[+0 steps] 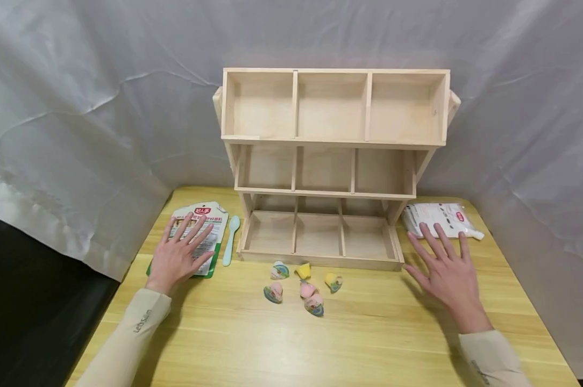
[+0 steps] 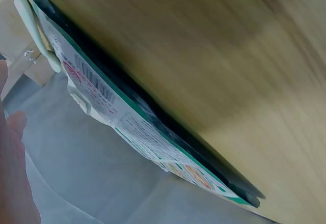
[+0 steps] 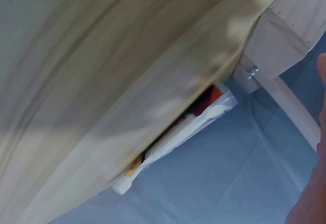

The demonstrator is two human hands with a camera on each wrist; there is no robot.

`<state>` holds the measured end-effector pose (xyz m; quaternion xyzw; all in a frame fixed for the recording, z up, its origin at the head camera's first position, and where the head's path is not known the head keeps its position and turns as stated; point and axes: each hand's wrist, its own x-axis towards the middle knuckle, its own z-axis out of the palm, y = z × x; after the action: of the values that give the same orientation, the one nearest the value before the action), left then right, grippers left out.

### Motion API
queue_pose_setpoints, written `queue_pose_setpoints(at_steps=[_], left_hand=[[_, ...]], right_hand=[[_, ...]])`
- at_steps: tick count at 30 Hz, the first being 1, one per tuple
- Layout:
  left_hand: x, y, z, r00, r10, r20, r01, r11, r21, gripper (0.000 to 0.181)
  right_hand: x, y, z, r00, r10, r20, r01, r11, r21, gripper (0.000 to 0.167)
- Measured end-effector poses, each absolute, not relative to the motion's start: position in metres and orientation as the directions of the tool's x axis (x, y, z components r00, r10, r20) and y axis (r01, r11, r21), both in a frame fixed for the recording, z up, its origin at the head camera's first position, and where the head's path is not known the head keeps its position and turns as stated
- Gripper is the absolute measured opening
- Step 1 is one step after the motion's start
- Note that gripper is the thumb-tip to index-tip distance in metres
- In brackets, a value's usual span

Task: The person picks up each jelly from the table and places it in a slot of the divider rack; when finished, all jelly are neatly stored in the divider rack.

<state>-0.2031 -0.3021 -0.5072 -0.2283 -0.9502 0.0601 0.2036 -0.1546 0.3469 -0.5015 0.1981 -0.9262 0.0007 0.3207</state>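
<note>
A person's left hand (image 1: 175,262), fingers spread, is held over a white-and-green printed packet (image 1: 218,228) lying on the wooden counter (image 1: 359,344). A pale mint spoon (image 1: 230,241) lies just beside that packet. The right hand (image 1: 452,275), also spread and holding nothing, is near a clear-wrapped white packet (image 1: 447,214). Between the hands stands a three-tier wooden rack (image 1: 324,194), nine compartments in all; six small jelly cups (image 1: 314,305), some pink, some yellow, lie before it.
</note>
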Motion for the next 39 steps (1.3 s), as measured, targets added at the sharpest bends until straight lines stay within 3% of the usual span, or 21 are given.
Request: queue_pose_setpoints(at_steps=[4, 8, 14, 19, 24, 30, 39], left_hand=[[-0.203, -0.297, -0.507, -0.814, 0.457, 0.359, 0.406, 0.889, -0.211, 0.081], [-0.202, -0.285, -0.505, -0.835, 0.423, 0.351, 0.396, 0.906, -0.149, 0.079], [-0.196, -0.253, -0.509, -0.907, 0.271, 0.324, 0.354, 0.905, 0.235, 0.077], [-0.195, -0.230, -0.515, -0.963, 0.170, 0.211, 0.262, 0.779, 0.569, 0.076], [-0.196, -0.213, -0.525, -0.974, 0.132, 0.184, 0.226, 0.607, 0.762, 0.073], [-0.197, -0.198, -0.533, -0.982, 0.098, 0.161, 0.188, 0.494, 0.849, 0.070], [-0.198, -0.188, -0.540, -0.991, 0.067, 0.119, 0.137, 0.443, 0.886, 0.065]], right_hand=[[-0.150, 0.336, -0.496, -0.757, -0.363, 0.544, -0.368, 0.924, 0.104, 0.085], [-0.147, 0.319, -0.490, -0.726, -0.368, 0.581, -0.395, 0.915, 0.086, 0.081], [-0.145, 0.282, -0.484, -0.701, -0.357, 0.617, -0.471, 0.882, -0.025, 0.077], [-0.140, 0.253, -0.484, -0.722, -0.341, 0.601, -0.526, 0.836, -0.158, 0.070], [-0.136, 0.230, -0.487, -0.753, -0.346, 0.560, -0.549, 0.799, -0.245, 0.063], [-0.131, 0.207, -0.496, -0.816, -0.363, 0.450, -0.524, 0.793, -0.311, 0.055], [-0.126, 0.190, -0.507, -0.879, -0.377, 0.291, -0.467, 0.802, -0.373, 0.051]])
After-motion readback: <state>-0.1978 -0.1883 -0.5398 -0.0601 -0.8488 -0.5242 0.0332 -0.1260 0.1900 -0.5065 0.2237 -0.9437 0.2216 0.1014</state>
